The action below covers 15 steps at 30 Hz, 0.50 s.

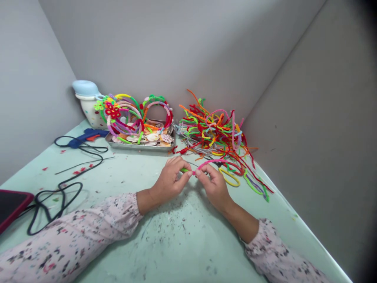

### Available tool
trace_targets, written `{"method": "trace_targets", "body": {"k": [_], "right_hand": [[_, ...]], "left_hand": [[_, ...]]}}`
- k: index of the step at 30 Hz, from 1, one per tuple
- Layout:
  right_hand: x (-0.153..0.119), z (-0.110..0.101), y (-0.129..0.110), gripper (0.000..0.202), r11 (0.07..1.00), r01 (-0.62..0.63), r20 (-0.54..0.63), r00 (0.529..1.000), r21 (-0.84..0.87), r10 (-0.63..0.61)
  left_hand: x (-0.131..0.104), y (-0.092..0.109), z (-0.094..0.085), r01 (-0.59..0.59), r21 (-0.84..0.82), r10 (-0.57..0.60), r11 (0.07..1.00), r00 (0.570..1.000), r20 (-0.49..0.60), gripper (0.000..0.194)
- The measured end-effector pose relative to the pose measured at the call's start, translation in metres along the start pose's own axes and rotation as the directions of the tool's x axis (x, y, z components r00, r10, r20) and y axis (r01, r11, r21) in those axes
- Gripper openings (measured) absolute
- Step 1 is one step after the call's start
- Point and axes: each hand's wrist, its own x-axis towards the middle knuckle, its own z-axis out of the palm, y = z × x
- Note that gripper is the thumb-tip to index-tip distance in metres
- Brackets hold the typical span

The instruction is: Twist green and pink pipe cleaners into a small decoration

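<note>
Above the middle of the table, my left hand (171, 177) pinches a bright green fuzzy pipe cleaner (184, 170) between thumb and fingers. My right hand (214, 184) is closed beside it, its thumb and fingertips on a pink pipe cleaner (212, 161) that arches up and off to the right. Green and pink meet in the small gap between the two thumbs; how they join is hidden by the fingers. A thin grey line, perhaps a wire, curves behind the fingertips.
Behind my hands stands a metal tray (141, 147) with shells and pipe-cleaner headbands (126, 114). A tangled heap of pipe cleaners (212, 129) lies right of it. At left are a blue glue gun (85, 137), a black cord (63, 188), a lidded cup (88, 102) and a red-edged device (14, 208).
</note>
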Motion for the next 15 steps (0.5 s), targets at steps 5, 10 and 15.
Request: {"method": "trace_targets", "body": {"k": [5,10,15], "right_hand": [[0.0018,0.0001,0.0001,0.026,0.996,-0.057,0.057,0.997,0.070,0.053],[0.0043,0.0007,0.0006,0.026,0.987,-0.106,0.092,0.991,0.120,0.095],[0.0035,-0.0006,0.0000,0.026,0.997,-0.049,0.070,0.997,0.063,0.045]], "left_hand": [[-0.0002,-0.0006,0.0010,-0.012,0.008,0.012,1.000,1.000,0.012,0.013],[-0.0004,-0.0009,0.0003,-0.018,0.012,0.018,1.000,1.000,0.018,0.015],[-0.0003,-0.0013,-0.0002,-0.014,0.009,0.014,1.000,1.000,0.014,0.014]]}}
